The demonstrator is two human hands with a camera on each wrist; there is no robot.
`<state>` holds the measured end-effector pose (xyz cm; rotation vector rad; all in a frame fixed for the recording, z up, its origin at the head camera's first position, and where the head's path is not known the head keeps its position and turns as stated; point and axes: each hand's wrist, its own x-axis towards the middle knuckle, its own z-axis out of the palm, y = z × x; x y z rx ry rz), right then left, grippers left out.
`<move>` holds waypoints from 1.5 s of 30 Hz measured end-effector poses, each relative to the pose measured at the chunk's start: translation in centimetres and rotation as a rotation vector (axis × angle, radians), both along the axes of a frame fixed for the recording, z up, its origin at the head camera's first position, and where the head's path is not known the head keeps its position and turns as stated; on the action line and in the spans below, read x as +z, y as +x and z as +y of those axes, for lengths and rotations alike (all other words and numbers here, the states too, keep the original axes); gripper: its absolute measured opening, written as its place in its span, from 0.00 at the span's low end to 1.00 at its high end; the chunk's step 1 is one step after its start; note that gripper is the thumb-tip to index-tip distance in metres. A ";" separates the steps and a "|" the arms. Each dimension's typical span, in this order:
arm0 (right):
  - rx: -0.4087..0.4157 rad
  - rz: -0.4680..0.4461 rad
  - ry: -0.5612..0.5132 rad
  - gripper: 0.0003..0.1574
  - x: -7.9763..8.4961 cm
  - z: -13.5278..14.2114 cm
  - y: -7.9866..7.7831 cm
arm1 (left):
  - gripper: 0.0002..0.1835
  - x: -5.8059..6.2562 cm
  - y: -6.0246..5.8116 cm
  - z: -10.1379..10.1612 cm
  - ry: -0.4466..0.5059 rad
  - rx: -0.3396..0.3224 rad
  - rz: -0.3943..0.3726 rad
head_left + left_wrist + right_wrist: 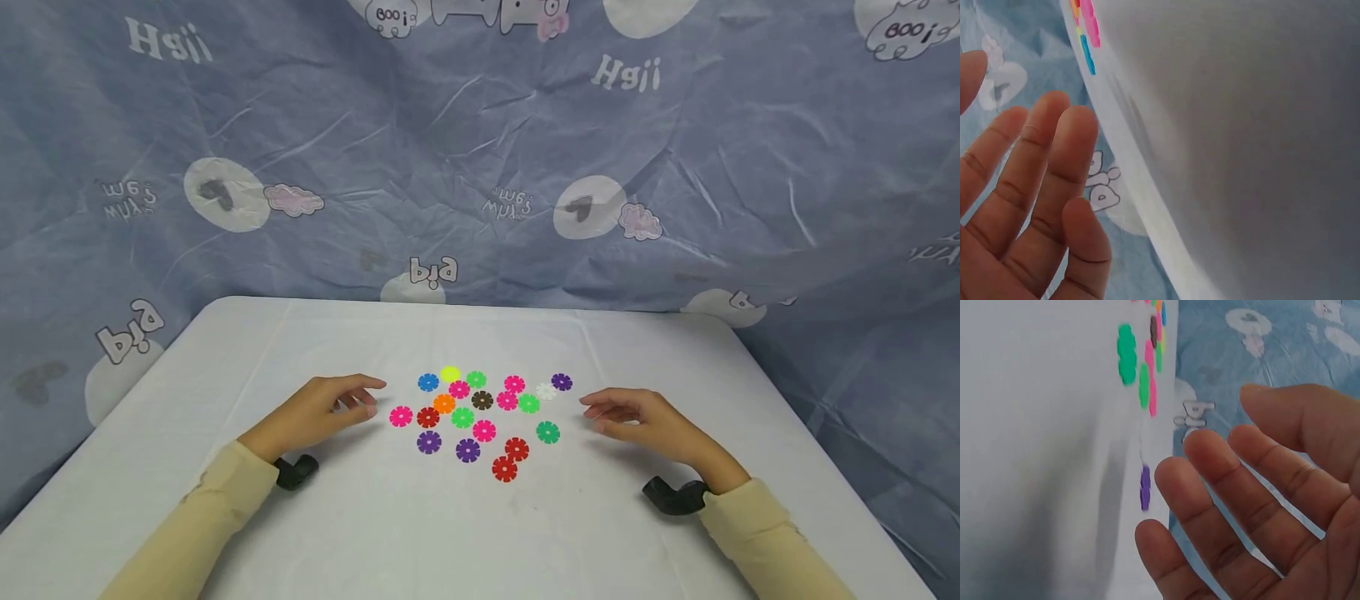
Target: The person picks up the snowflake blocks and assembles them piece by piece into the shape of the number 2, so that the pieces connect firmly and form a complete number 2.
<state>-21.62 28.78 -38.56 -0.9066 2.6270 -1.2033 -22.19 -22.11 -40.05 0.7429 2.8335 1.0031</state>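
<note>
Several notched plastic discs in many colours lie spread over the middle of the white table, between my two hands. My left hand [327,410] is at their left with relaxed fingers, its fingertips close to a pink disc [401,417] and a blue disc [428,382]. Over on the right, my right hand [643,419] has loosely bent fingers and holds nothing. Nearest to it are a purple disc [561,382] and a teal-green disc [548,432]. Two red discs [505,469] overlap at the front of the group. Both wrist views show bare palms.
The white table [360,533] reaches back to a blue-grey printed cloth [450,167] hanging behind it. A black curved piece sits at each wrist, one by the left sleeve [232,483] and one by the right sleeve [757,517].
</note>
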 end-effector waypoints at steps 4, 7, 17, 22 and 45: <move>0.063 -0.033 -0.012 0.22 -0.4 -1.6 0.2 | 0.22 -0.1 -0.5 0.5 -0.008 -0.024 -0.053; 0.110 -0.070 -0.018 0.22 -0.8 -2.7 0.2 | 0.23 -0.1 -0.8 0.9 -0.018 -0.050 -0.096; 0.248 -0.167 -0.044 0.22 -2.0 -5.3 -0.5 | 0.25 -0.5 -2.2 1.9 -0.021 -0.124 -0.211; 0.300 -0.180 -0.043 0.19 -2.2 -6.8 -0.8 | 0.22 -0.3 -2.8 2.5 -0.039 -0.101 -0.268; 0.230 -0.162 0.087 0.18 -2.7 -10.5 0.1 | 0.17 -0.5 -4.3 3.6 -0.037 -0.055 -0.299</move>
